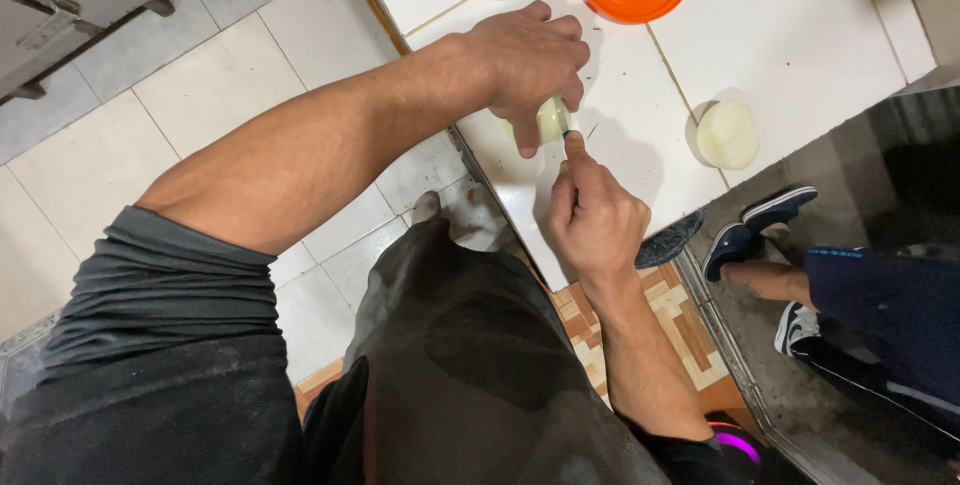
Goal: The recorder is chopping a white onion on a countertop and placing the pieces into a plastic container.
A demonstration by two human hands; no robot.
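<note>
Evidently mid-cut: left hand (525, 60) fingers clamp the onion half (549, 122) on the tabletop (790, 35); right hand (597, 220) grips a knife (568, 132) at it. Next slice needs fingertips clear.

No packages, labels, signs or screens show anywhere in this view, not on the counter, not on the floor, not by the person's hands.
</note>
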